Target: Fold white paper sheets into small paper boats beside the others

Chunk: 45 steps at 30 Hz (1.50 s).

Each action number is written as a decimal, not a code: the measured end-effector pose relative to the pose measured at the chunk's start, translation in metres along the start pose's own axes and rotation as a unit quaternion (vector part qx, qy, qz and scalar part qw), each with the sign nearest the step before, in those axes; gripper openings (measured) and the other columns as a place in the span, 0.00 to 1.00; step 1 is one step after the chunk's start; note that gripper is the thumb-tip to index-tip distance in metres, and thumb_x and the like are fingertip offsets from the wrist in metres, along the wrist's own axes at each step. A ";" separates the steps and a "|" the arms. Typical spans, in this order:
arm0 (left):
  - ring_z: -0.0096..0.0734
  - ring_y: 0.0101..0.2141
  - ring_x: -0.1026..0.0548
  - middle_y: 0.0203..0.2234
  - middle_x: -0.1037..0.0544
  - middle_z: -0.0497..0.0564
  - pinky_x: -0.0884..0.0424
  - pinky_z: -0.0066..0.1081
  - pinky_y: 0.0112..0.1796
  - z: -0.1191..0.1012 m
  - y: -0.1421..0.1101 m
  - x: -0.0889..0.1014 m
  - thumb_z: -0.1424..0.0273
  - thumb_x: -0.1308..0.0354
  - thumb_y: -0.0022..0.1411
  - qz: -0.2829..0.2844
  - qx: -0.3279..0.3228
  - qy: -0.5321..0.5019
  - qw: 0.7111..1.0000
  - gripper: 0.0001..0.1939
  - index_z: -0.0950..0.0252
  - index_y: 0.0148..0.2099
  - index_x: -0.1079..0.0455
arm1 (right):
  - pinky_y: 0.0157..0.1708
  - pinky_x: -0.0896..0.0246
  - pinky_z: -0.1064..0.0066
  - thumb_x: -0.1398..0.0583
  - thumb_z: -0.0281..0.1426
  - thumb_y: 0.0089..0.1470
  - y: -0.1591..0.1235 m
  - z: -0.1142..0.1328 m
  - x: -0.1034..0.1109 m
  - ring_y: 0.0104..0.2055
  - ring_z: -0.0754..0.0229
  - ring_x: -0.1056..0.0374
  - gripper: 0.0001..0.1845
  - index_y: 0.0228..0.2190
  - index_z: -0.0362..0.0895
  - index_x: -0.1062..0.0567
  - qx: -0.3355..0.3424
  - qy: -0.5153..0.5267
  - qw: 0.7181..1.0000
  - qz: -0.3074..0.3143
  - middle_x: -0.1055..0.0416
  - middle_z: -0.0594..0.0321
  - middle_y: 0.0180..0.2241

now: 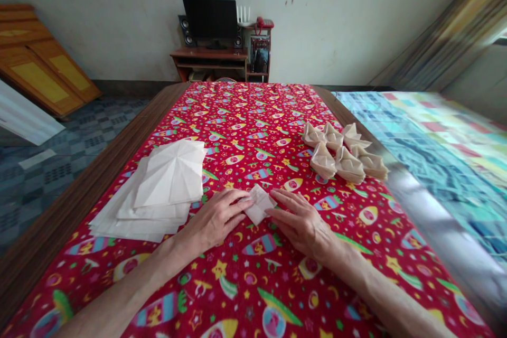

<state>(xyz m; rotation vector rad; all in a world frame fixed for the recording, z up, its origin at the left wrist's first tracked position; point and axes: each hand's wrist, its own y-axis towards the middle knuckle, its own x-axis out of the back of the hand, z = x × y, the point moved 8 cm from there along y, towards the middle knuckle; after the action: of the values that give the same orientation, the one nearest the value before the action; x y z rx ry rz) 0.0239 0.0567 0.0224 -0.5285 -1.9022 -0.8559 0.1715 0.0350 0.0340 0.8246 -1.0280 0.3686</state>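
One folded white paper square (257, 208) lies on the red rocket-print tablecloth (245, 261), between both hands, corner toward the person. Left hand (222, 215): fingers extended, slightly apart, resting on its left corner. Right hand (303, 222): fingers spread, tips at its right edge. Stack of creased paper sheets (170, 179) at left; six pointed beige paper folds (350, 166) clustered beyond right hand. Monitor (209, 18) and red telephone (264, 24) at far wall.

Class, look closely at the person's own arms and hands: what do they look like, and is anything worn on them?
The left hand and right hand are ungloved. Both forearms are bare, showing no sleeve, watch or bracelet. Any ring is too small to tell.
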 end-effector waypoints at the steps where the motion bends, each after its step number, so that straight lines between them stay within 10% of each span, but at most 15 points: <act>1: 0.34 0.49 0.32 0.49 0.30 0.53 0.31 0.35 0.49 -0.001 0.000 0.001 0.74 0.49 0.65 0.001 -0.007 0.011 1.000 0.16 0.63 0.55 0.35 | 0.48 0.37 0.59 0.46 0.27 0.59 0.001 0.001 0.000 0.54 0.52 0.38 0.14 0.45 0.44 0.27 0.006 -0.007 1.000 -0.015 0.31 0.50 0.50; 12: 0.36 0.43 0.28 0.38 0.24 0.54 0.30 0.36 0.44 -0.027 0.009 0.013 0.74 0.52 0.67 -0.016 -0.097 0.113 0.989 0.10 0.69 0.46 0.31 | 0.43 0.39 0.61 0.46 0.30 0.60 0.015 0.007 -0.007 0.44 0.55 0.35 0.10 0.39 0.44 0.25 0.025 -0.064 0.997 -0.020 0.28 0.56 0.40; 22: 0.29 0.35 0.30 0.32 0.30 0.49 0.31 0.29 0.38 0.007 0.006 0.000 0.74 0.50 0.65 -0.052 0.073 -0.040 0.995 0.05 0.65 0.36 0.34 | 0.33 0.44 0.73 0.49 0.33 0.62 0.024 -0.016 -0.011 0.34 0.63 0.37 0.13 0.32 0.44 0.26 -0.105 0.028 0.994 0.007 0.32 0.62 0.31; 31: 0.31 0.33 0.30 0.31 0.31 0.48 0.34 0.29 0.35 0.018 0.012 -0.005 0.69 0.53 0.68 0.013 0.186 0.094 0.978 0.10 0.64 0.34 0.35 | 0.31 0.48 0.73 0.51 0.35 0.63 0.029 -0.027 -0.019 0.31 0.64 0.35 0.15 0.29 0.44 0.31 -0.169 -0.054 0.983 0.037 0.32 0.64 0.28; 45: 0.30 0.28 0.30 0.27 0.32 0.48 0.38 0.28 0.27 0.013 0.017 -0.004 0.67 0.56 0.69 0.000 0.148 0.204 0.968 0.13 0.63 0.32 0.37 | 0.21 0.56 0.70 0.52 0.36 0.63 0.036 -0.030 -0.026 0.24 0.62 0.33 0.15 0.31 0.45 0.30 -0.177 -0.156 0.969 0.072 0.30 0.63 0.27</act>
<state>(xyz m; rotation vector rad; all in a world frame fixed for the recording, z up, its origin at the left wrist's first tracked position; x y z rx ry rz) 0.0290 0.0777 0.0203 -0.1540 -1.6082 -0.6072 0.1545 0.0835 0.0196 0.4931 -1.4052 0.1699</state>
